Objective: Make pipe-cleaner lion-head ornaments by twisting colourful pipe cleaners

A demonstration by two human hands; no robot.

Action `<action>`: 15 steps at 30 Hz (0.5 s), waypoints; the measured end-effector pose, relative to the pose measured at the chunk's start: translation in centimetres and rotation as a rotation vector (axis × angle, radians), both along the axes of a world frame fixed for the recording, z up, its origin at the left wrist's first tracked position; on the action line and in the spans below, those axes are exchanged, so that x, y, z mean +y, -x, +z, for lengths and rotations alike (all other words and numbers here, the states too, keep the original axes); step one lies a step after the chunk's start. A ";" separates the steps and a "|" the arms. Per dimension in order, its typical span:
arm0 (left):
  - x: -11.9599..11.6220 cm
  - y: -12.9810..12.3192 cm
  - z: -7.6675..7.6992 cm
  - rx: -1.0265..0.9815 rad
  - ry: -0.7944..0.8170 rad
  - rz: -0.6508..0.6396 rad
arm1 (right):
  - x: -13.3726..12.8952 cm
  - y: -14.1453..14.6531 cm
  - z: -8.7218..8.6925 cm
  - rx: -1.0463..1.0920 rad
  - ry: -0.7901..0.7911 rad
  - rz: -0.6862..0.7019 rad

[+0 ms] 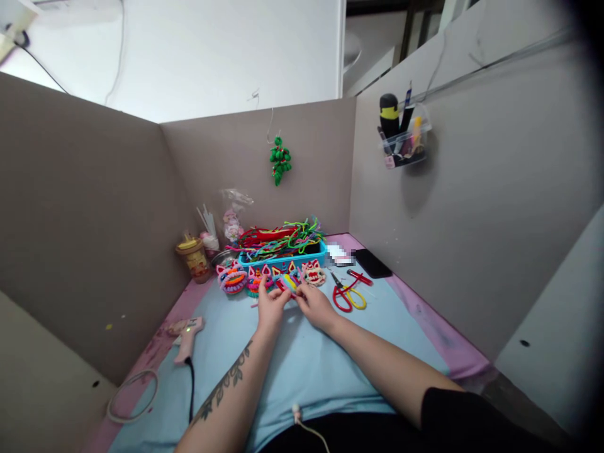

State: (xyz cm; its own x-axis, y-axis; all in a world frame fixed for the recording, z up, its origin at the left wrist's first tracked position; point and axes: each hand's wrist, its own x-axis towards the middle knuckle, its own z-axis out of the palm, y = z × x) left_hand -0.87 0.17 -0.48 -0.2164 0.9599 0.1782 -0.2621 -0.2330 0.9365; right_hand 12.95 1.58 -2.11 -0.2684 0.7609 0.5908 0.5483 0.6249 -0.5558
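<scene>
Holding a striped fuzzy piece (288,283) between left hand (272,307) and right hand (315,306), close together and pinched on its lower edge, in front of the animal faces (231,278); apparently shaping by fingertip, next calling for steady, light pressure.

The bare left hand (271,307) and the bare right hand (315,307) were close together in front of the body, fingertips nearly meeting, each bent into a pinching grip. One digit of the left hand stood upward, apart from the others, which curled inward toward the right. The right hand showed its back, with its fingers bent leftward. The bare left forearm (252,371), marked by a dark leafy tattoo (225,382), reached steeply forward; the bare right forearm (377,355) slanted in from the right, emerging from a black fabric sleeve (453,409).
</scene>
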 end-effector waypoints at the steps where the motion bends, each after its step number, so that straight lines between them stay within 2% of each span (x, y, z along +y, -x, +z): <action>1: 0.0 0.1 0.0 -0.023 0.001 -0.001 | 0.0 0.0 0.1 0.016 -0.017 0.012; 9: 0.1 0.2 0.4 -0.248 0.036 -0.123 | -0.1 -0.1 0.6 0.082 -0.045 0.036; 15: 0.1 -0.1 0.2 -0.178 0.036 -0.085 | 0.1 -0.2 0.1 0.031 -0.022 0.013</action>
